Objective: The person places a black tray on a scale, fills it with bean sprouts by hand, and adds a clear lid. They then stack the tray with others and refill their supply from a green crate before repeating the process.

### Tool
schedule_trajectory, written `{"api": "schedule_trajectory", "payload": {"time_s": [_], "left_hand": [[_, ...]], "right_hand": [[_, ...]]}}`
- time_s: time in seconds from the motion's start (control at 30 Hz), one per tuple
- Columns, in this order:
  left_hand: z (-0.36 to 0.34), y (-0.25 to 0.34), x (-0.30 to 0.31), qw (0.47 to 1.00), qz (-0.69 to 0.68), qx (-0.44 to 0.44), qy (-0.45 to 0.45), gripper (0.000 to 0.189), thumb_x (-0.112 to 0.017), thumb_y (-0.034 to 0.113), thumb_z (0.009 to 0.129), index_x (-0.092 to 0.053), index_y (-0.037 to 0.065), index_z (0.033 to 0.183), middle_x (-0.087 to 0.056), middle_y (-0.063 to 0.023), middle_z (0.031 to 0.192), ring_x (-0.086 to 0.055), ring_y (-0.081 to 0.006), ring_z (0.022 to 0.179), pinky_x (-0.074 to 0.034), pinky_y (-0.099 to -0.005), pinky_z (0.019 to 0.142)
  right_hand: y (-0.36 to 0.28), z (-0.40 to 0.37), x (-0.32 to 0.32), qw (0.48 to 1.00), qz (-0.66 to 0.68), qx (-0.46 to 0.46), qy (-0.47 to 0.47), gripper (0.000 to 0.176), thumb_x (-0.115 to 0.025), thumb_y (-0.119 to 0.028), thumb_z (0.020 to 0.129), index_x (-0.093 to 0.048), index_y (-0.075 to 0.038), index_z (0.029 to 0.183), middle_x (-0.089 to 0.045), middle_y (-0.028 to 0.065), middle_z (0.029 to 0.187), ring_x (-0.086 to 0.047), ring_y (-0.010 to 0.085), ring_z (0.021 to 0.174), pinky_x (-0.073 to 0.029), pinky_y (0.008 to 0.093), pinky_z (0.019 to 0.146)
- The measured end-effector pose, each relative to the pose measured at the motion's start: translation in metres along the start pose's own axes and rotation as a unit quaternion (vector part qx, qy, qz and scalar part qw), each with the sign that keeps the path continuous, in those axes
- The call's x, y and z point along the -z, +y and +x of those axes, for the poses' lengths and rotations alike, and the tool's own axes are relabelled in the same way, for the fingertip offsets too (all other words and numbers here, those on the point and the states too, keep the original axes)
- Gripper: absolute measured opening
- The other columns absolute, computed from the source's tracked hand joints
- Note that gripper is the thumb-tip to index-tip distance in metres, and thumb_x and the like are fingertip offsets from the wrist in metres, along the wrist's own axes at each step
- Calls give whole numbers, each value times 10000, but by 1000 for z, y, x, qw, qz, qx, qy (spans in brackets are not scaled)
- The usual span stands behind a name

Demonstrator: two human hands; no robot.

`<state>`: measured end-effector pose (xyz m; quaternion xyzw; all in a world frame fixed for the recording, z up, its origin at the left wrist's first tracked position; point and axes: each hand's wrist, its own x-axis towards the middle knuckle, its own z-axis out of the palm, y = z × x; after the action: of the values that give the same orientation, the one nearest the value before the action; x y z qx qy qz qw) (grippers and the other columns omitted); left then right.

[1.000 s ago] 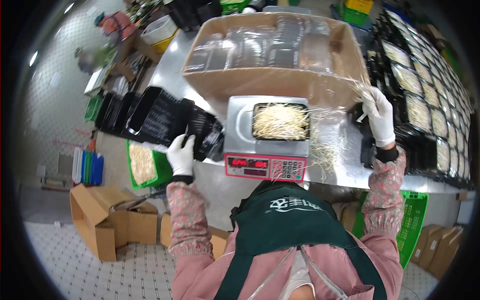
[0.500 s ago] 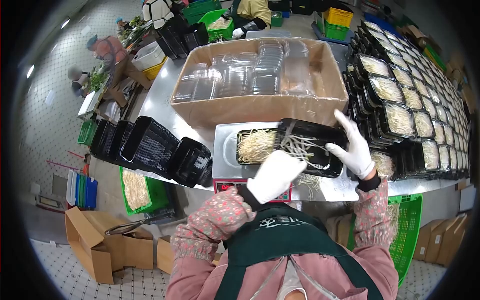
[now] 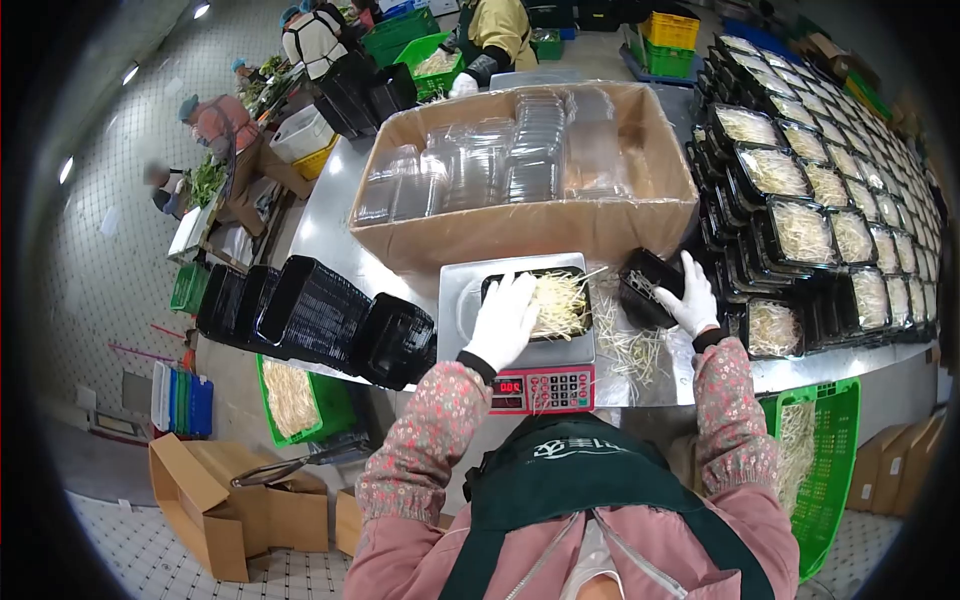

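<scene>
White gloves cover both hands. My left hand (image 3: 503,322) rests on the left part of a black tray of sprouts (image 3: 562,304), its fingers apart over the sprouts. That tray lies on the scale (image 3: 462,300), whose red panel shows lit digits. To the right, my right hand (image 3: 693,303) grips the edge of a second black tray (image 3: 642,290), which is tilted and has a few sprouts inside. Loose sprouts (image 3: 632,350) are scattered on the metal table between the scale and my right hand.
A cardboard box (image 3: 520,235) of clear lids stands behind the scale. Stacked filled trays (image 3: 800,235) rise at the right, empty black trays (image 3: 312,310) lie left. Green baskets (image 3: 835,470) flank the table below. Other people work beyond it.
My left hand has moved left and up onto the tray on the scale. My right hand has tipped the second tray and drawn it right, off the scale. More sprouts lie on the table.
</scene>
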<state>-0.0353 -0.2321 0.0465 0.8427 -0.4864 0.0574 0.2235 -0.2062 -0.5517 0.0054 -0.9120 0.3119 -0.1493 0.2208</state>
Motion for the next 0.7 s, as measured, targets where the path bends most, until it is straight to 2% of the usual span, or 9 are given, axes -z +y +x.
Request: {"api": "schedule_trajectory", "payload": {"time_s": [0.03,0.13,0.27,0.3,0.33,0.37,0.4,0.5,0.7], "left_hand": [[-8,-5,-13,997,33,-49,58,380,-554,204,926,-545,2,1248,-552,-206,1276,-490,-411,1201,-380,-519,1030],[-2,-10,-15,999,-35,15,-19,399,-550,207,939,-532,12,1287,-554,-184,1305,-511,-394,1192,-429,-466,997],[12,-27,-30,996,87,-26,-11,328,-531,225,953,-598,10,1191,-634,-175,1093,-590,-328,1006,-469,-450,872],[11,-26,-30,990,115,-68,39,302,-537,225,947,-619,25,1158,-641,-167,1017,-595,-315,931,-469,-447,829],[10,-23,-29,994,92,-39,32,314,-535,229,943,-607,29,1175,-636,-151,1035,-589,-308,950,-470,-439,828],[10,-19,-29,997,70,-9,25,327,-533,232,939,-595,33,1191,-630,-135,1053,-583,-301,968,-472,-431,828],[9,-16,-27,999,47,21,19,341,-530,235,935,-583,37,1208,-624,-119,1072,-577,-293,987,-473,-423,828],[8,-11,-22,997,6,42,61,333,-536,231,933,-598,42,1200,-639,-126,1054,-594,-297,980,-477,-416,842],[3,-10,-24,986,-108,67,104,300,-537,119,911,-630,42,1186,-658,-153,1129,-608,-317,1070,-464,-402,956]], "right_hand": [[-19,7,4,994,55,96,10,934,-787,-407,726,-327,-95,1477,-435,236,1423,-450,423,1272,-397,477,1044],[-93,11,10,943,73,326,13,935,-811,-409,676,-375,-108,1448,-472,216,1370,-434,404,1282,-390,488,1042],[-156,9,-2,918,-152,310,-196,785,-826,-416,629,-536,-111,1293,-559,184,1259,-475,345,1258,-456,468,942],[-165,13,-9,910,-193,287,-229,571,-824,-381,619,-653,-100,1086,-664,156,1083,-614,313,1087,-508,470,819],[-158,16,-29,905,-192,321,-202,261,-746,-283,699,-704,-99,880,-707,127,850,-691,309,833,-535,448,700],[-151,17,-48,913,-180,330,-161,173,-693,-242,732,-709,-97,825,-698,136,796,-690,316,770,-535,450,663],[-151,16,-53,919,-168,338,-119,131,-639,-201,764,-715,-94,770,-690,144,742,-689,324,707,-534,452,626],[-141,19,-47,916,-143,347,-139,164,-581,-188,800,-715,-99,768,-682,157,732,-680,341,690,-530,453,618],[-126,18,12,926,-95,349,-105,181,-637,-271,827,-682,-118,742,-658,132,699,-657,342,686,-521,442,639]]}}
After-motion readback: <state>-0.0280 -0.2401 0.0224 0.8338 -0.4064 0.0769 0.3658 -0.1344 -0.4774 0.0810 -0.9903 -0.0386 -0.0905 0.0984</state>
